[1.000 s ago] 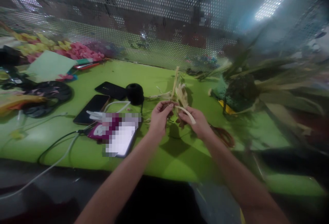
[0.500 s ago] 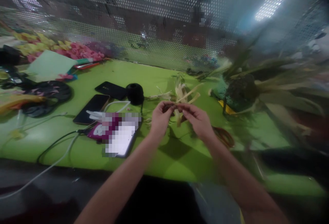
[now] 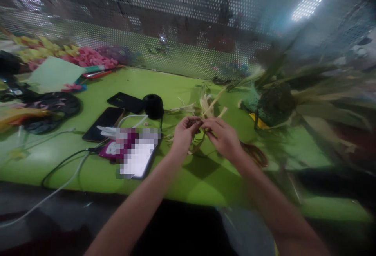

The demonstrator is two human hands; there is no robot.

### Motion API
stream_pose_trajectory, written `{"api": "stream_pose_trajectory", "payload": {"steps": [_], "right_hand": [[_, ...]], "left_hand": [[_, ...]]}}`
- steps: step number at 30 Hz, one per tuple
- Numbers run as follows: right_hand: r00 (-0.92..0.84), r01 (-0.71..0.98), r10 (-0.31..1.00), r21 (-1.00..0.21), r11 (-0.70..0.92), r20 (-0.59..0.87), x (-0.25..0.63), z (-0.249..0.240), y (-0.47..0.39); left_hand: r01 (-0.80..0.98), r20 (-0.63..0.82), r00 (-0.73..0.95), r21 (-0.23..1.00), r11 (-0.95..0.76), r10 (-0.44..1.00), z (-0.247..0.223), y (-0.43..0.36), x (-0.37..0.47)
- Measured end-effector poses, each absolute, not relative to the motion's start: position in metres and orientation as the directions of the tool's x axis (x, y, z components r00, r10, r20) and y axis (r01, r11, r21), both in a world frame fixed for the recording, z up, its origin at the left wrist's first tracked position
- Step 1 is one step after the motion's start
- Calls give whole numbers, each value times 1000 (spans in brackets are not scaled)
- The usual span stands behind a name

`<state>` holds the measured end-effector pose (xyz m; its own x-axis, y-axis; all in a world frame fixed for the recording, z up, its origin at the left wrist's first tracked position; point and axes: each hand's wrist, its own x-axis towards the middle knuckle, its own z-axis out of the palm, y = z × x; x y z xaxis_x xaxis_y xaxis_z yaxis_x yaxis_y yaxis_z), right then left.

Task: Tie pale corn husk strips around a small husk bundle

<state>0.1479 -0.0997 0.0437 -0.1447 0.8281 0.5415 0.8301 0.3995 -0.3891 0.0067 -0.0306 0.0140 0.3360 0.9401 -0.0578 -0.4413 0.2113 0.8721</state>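
Observation:
My left hand (image 3: pixel 185 132) and my right hand (image 3: pixel 221 134) meet above the green table, their fingertips pinched together on pale, dry strips that look like corn husk (image 3: pixel 219 98). One strip rises up and to the right from the fingers, and another hangs below them. Just behind lies a bundle of the same pale husk (image 3: pixel 207 105), with thin frayed pieces (image 3: pixel 183 108) to its left. Exactly how the strips cross between my fingers is hidden. Beside my right wrist are orange-brown loops (image 3: pixel 257 155), perhaps scissor handles.
On the left lie two dark phones (image 3: pixel 103 123), a lit phone (image 3: pixel 141 156), a purple device (image 3: pixel 113 148) with cables, and a black spool (image 3: pixel 153 106). Yellow and pink petals (image 3: pixel 91 57) line the back near a perforated metal screen (image 3: pixel 176 52). Long leaves (image 3: pixel 320 113) spread at right.
My right hand has turned slightly, its fingers curling further over the strips. The strip ends have shifted, with one now pointing higher and one curving below my hands.

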Motion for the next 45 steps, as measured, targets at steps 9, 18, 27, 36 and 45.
{"api": "stream_pose_trajectory", "payload": {"steps": [9,18,27,36,45], "right_hand": [[159,656,836,-689,308,525,151,48,-97],[250,80,967,-996,36,55,157,45,-89],[284,133,954,-989,60,96,153,47,-90],[144,12,989,-999,-30,-28,161,60,-95],[58,178,991,-978,108,120,160,65,-101]], "left_hand": [[-390,34,420,909,147,907,13,-36,6],[-412,15,552,874,257,834,11,-35,6],[-391,-21,516,883,258,856,14,-36,6],[-415,-112,367,869,270,923,3,-27,6],[-357,-48,352,916,182,935,10,-30,3]]}}
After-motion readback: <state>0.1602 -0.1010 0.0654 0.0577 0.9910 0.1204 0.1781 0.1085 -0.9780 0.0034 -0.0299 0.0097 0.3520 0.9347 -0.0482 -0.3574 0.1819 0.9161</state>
